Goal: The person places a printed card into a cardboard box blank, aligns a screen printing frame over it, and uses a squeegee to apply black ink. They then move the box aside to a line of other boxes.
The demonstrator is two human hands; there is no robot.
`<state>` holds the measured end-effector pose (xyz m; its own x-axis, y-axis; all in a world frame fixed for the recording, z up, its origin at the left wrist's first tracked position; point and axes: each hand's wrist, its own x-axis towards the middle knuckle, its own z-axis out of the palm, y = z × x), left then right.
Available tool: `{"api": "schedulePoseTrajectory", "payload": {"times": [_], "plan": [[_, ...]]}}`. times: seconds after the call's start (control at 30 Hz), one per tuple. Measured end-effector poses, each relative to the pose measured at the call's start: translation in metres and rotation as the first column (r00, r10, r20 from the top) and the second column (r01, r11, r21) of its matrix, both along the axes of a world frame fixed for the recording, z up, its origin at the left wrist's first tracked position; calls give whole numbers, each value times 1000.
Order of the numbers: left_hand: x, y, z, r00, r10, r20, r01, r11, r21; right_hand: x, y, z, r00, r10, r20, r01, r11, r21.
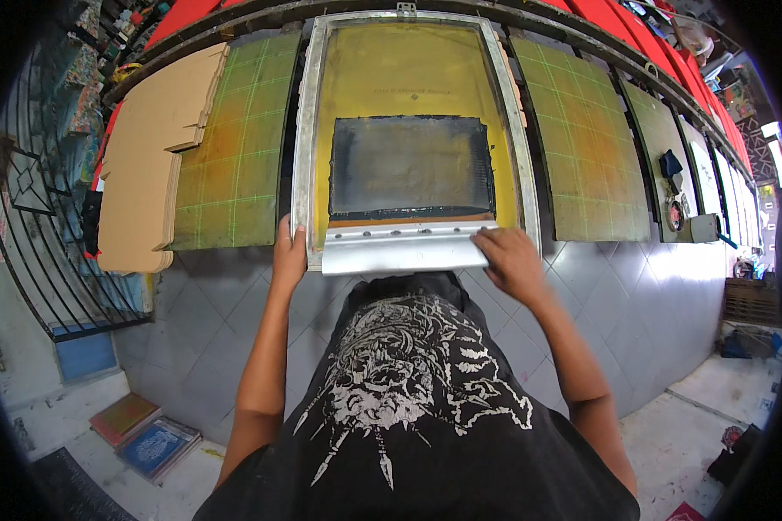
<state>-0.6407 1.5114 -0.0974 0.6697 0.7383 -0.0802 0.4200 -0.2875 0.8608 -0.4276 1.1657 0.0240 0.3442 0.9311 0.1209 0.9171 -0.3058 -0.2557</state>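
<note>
A screen printing frame [524, 174] with a pale metal rim lies in front of me, its yellow-green mesh [408, 69] stretched inside. Dark ink [413, 165] covers a rectangle on the nearer half of the mesh. Along the near end of that rectangle rests a wide silvery squeegee [400, 253]. My right hand [514, 265] grips the squeegee at its right end. At the near left corner, my left hand [290, 252] is closed on the frame's side rail, its fingertips partly hidden. What lies beneath the mesh cannot be made out.
Green-lined boards [243, 143] flank the frame, with another board [582, 139] on the right. Stacked brown cardboard [152, 165] overlaps the left one. Farther right sit a roll of tape [676, 214] and a pale cup [705, 228]. More screens [158, 445] lie on the floor.
</note>
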Motion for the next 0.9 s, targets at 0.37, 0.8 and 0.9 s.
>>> {"api": "schedulePoseTrajectory", "payload": {"times": [0.37, 0.8, 0.9], "plan": [[5, -4, 15, 999, 20, 28, -17, 996, -85, 68, 39, 28, 909, -80, -408, 135, 985, 109], [74, 6, 123, 911, -403, -93, 407, 836, 367, 74, 53, 1, 838, -217, -500, 369, 901, 228], [97, 17, 119, 887, -450, -104, 460, 883, 95, 69, 59, -9, 803, -289, -521, 458, 859, 230]]}}
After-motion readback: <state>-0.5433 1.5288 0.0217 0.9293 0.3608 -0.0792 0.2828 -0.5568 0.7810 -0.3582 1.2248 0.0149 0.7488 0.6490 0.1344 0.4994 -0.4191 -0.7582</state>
